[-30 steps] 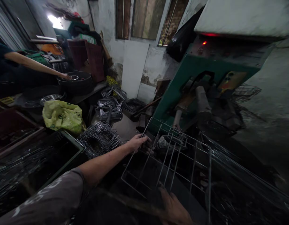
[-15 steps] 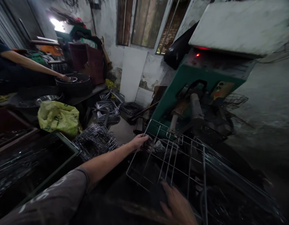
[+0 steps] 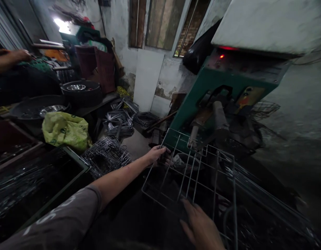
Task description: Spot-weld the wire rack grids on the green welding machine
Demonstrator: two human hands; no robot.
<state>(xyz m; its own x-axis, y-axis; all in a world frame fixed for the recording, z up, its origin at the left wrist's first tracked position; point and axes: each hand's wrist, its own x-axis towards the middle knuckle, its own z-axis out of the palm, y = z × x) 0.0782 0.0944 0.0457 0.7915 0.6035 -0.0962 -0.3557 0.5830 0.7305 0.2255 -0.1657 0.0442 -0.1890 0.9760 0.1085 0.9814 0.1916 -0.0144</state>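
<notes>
A flat wire rack (image 3: pixel 199 166) lies tilted in front of a green machine (image 3: pixel 212 90). My left hand (image 3: pixel 156 154) grips the rack's left edge, fingers wrapped round the wire. My right hand (image 3: pixel 199 225) holds the rack's near edge, fingers curled over the wire. The rack's far end sits near the machine's metal rods (image 3: pixel 219 116). More wire frames (image 3: pixel 267 205) lie stacked under and to the right of the rack.
Piles of wire frames (image 3: pixel 105 158) and folded wire pieces (image 3: pixel 118 121) lie on the floor at left. A yellow-green bag (image 3: pixel 65 130), a dark tray (image 3: pixel 32 180) and round black pans (image 3: pixel 81 90) stand at left. Another person's arm (image 3: pixel 9 59) shows at far left.
The other person's arm has drawn back from the black pan toward the far left. My hands keep hold of the rack, which has shifted slightly toward the machine.
</notes>
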